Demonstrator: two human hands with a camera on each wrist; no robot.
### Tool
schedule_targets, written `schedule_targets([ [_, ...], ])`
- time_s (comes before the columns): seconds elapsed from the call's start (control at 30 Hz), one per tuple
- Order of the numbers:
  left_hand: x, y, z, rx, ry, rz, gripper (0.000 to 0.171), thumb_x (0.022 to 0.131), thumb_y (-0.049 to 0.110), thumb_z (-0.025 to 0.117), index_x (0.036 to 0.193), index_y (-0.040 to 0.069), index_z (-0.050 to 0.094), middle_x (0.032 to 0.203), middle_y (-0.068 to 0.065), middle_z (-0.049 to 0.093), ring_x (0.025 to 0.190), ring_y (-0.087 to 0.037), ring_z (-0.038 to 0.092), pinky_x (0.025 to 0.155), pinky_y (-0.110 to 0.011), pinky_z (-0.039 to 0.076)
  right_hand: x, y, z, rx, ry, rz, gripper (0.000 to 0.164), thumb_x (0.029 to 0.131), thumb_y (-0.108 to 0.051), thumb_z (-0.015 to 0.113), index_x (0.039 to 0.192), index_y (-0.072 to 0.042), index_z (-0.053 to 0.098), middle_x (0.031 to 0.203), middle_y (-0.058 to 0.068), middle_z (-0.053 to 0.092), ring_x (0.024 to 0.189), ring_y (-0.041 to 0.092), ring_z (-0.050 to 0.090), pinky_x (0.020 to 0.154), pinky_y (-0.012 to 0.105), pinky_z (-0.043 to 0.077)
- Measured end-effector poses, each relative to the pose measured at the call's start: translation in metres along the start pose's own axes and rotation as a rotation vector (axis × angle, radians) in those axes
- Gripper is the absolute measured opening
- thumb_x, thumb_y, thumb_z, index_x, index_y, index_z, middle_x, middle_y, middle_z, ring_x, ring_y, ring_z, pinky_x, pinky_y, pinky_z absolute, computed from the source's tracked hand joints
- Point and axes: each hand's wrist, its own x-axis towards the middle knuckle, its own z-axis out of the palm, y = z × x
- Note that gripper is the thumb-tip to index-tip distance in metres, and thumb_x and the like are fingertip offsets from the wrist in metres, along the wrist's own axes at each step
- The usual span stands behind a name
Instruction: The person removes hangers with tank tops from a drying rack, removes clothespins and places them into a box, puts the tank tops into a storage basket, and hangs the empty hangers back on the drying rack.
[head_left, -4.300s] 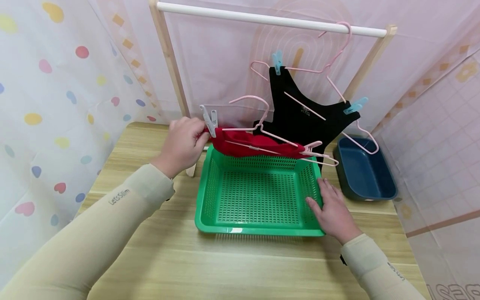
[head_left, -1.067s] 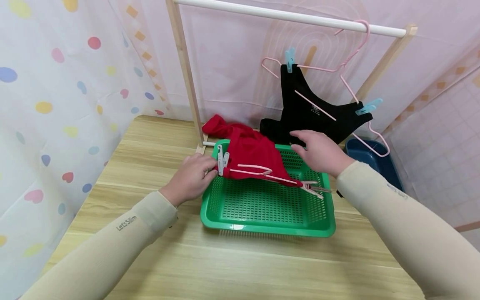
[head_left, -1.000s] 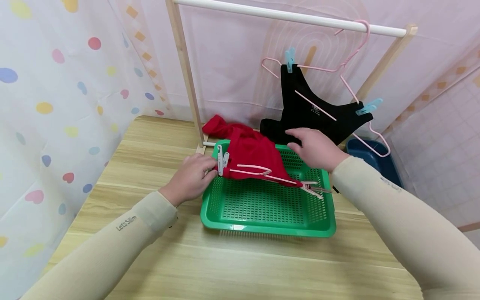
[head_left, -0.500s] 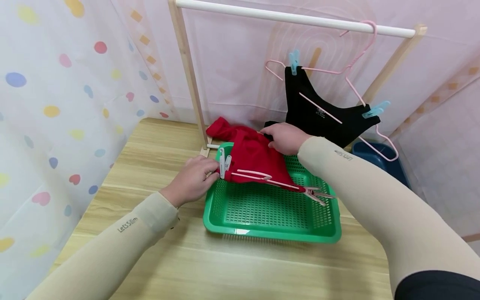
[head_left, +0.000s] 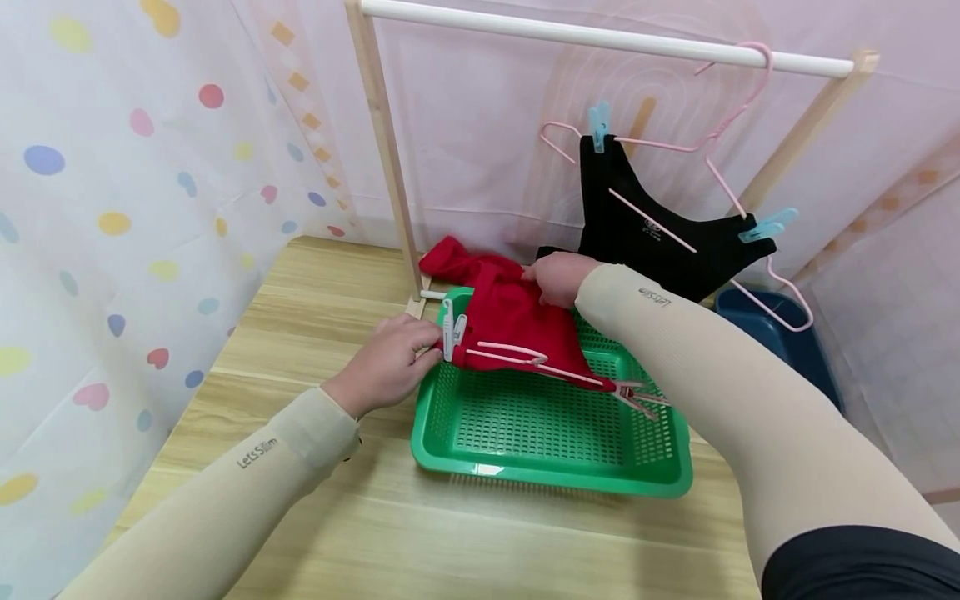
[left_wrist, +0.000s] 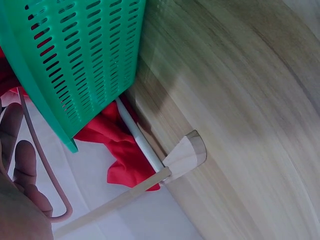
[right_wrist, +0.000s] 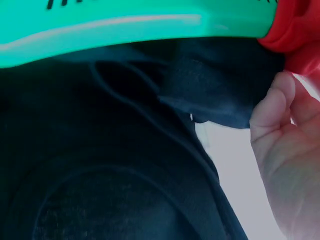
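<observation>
L hand (head_left: 392, 360) pinches red top (head_left: 517, 315) by clip (head_left: 448, 331); R hand (head_left: 562, 279) pinches its folds nr surface's (head_left: 375, 533) back edge. Prob. best: L firm, R spreads folds gently.

One garment (head_left: 517, 308) lies over the basket's back rim (head_left: 555, 478), towards the back of the worktop (head_left: 315, 308); behind, to the right, another garment (head_left: 712, 258) hangs from the rack (head_left: 386, 150); a tub (head_left: 795, 346) occupies the back-right corner.
</observation>
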Motion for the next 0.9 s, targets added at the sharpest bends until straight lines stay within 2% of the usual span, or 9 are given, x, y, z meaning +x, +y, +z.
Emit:
schedule_targets([
  [0.1,0.0,0.0,0.0,-0.002,0.003,0.001,0.012,0.106,0.018,0.059,0.104,0.019,0.071,0.122,-0.003,0.076,0.112,-0.026,0.059,0.104,-0.052,0.042,0.001,-0.001,0.001,-0.01,-0.007,-0.007,0.047,0.104,-0.011,0.062,0.15,-0.014,0.06,0.152,0.012,0.06,0.138,0.029,0.057,0.117,0.043,0.045],
  [0.33,0.0,0.001,-0.001,-0.005,0.003,0.006,0.013,0.106,0.018,0.059,0.106,0.018,0.072,0.123,-0.003,0.076,0.113,-0.026,0.059,0.105,-0.053,0.041,0.0,0.001,0.004,0.005,0.058,-0.028,0.037,0.102,-0.009,0.063,0.138,-0.011,0.07,0.141,0.012,0.068,0.13,0.029,0.062,0.112,0.042,0.049],
  [0.63,0.0,0.001,-0.002,-0.002,-0.006,-0.011,0.014,0.106,0.019,0.059,0.109,0.018,0.073,0.125,-0.003,0.075,0.115,-0.026,0.058,0.105,-0.053,0.041,-0.006,0.006,0.009,0.04,0.201,-0.055,0.029,0.104,-0.008,0.061,0.129,-0.01,0.076,0.13,0.011,0.074,0.121,0.029,0.068,0.109,0.041,0.052],
  [0.9,0.001,0.002,-0.003,-0.015,0.009,-0.01,0.013,0.106,0.018,0.058,0.099,0.019,0.07,0.117,-0.001,0.075,0.113,-0.026,0.057,0.102,-0.051,0.039,-0.023,0.003,0.003,0.155,0.328,-0.005,0.028,0.107,-0.011,0.056,0.13,-0.009,0.074,0.128,0.01,0.075,0.119,0.029,0.069,0.108,0.042,0.053],
])
